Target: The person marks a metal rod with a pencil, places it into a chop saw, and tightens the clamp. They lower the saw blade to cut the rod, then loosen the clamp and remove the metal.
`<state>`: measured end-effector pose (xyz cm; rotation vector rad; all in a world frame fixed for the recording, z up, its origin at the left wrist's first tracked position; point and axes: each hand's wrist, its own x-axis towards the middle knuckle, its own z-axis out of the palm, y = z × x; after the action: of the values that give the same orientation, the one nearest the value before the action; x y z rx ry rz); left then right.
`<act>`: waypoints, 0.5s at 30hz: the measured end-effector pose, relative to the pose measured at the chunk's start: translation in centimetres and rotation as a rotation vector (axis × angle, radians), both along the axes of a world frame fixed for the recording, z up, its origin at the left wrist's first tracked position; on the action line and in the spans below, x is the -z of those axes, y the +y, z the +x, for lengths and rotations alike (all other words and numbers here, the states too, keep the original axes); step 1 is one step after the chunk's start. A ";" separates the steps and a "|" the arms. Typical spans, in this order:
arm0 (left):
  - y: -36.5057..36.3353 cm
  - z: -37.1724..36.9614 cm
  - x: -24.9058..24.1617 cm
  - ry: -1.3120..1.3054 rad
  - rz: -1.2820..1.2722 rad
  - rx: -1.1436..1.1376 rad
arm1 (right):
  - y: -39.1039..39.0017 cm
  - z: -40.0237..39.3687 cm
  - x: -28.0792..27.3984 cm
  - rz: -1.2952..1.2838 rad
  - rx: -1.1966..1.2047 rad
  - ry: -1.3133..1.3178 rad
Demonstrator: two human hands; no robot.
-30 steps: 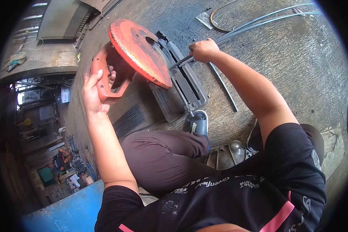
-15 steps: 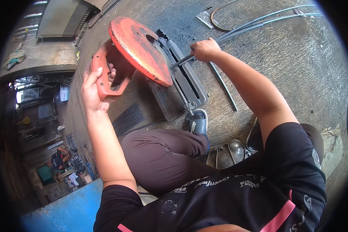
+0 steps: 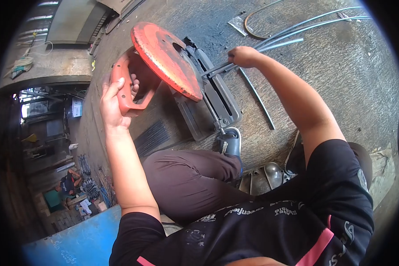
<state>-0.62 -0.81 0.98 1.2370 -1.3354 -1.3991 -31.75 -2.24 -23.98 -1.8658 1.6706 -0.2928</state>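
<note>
A cut-off saw with a worn orange-red blade guard (image 3: 166,55) stands on the floor before me. My left hand (image 3: 114,106) is wrapped round its orange D-shaped handle (image 3: 127,103), fingers curled inside the loop. My right hand (image 3: 245,57) is closed on thin grey metal rods (image 3: 218,70) just right of the saw. Their near ends reach over the grey saw base (image 3: 226,99), close to the guard's lower edge. Whether the ends touch the blade is hidden by the guard. Beyond my right hand the rods (image 3: 281,44) stretch toward the upper right.
A loose rod (image 3: 257,99) lies on the floor right of the base. Short cut rods (image 3: 151,138) lie side by side left of it. My shoe (image 3: 230,141) is against the base. A metal part (image 3: 266,177) sits between my legs. Another person (image 3: 68,182) is at far left.
My right hand has shifted slightly right, away from the guard, and two rods now show apart near the base. My left hand keeps its hold on the handle. The view has shifted a little.
</note>
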 end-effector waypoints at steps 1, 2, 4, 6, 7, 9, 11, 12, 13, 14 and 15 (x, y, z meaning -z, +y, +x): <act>-0.1 0.2 0.1 0.001 0.010 0.000 | -0.3 -0.9 0.7 -0.063 -0.045 -0.041; -0.1 0.2 0.1 0.007 0.001 -0.001 | -0.3 -1.7 1.4 -0.072 -0.046 -0.035; -0.1 0.1 0.0 0.003 0.009 -0.015 | -0.1 -3.2 1.2 0.144 -0.032 -0.368; 0.0 0.0 0.0 0.008 -0.005 -0.018 | 0.8 -3.4 0.5 0.306 0.095 -0.678; 0.1 -0.2 -0.1 -0.017 -0.011 -0.027 | 1.1 -3.2 0.3 0.331 0.118 -0.800; -0.2 0.0 0.0 -0.034 -0.025 -0.041 | 1.8 -2.6 -1.1 0.392 0.150 -1.030; -0.3 0.1 -0.1 -0.011 -0.033 -0.042 | 2.0 -1.8 -2.7 0.448 0.122 -1.216; -0.3 0.0 -0.1 0.005 -0.022 -0.036 | 1.8 -1.4 -3.0 0.470 0.063 -1.346; -0.2 -0.2 -0.1 0.019 -0.024 -0.046 | 1.9 -1.1 -3.5 0.495 0.040 -1.434; -0.1 -0.2 -0.1 0.036 -0.036 -0.050 | 2.1 -0.9 -4.0 0.519 0.017 -1.519; -0.1 -0.1 -0.1 0.014 -0.030 -0.065 | 2.5 -0.8 -5.2 0.557 0.020 -1.579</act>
<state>-0.76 -0.94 1.09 1.2378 -1.2913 -1.3353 -32.57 0.22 -18.82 -0.6670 0.5161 -0.8827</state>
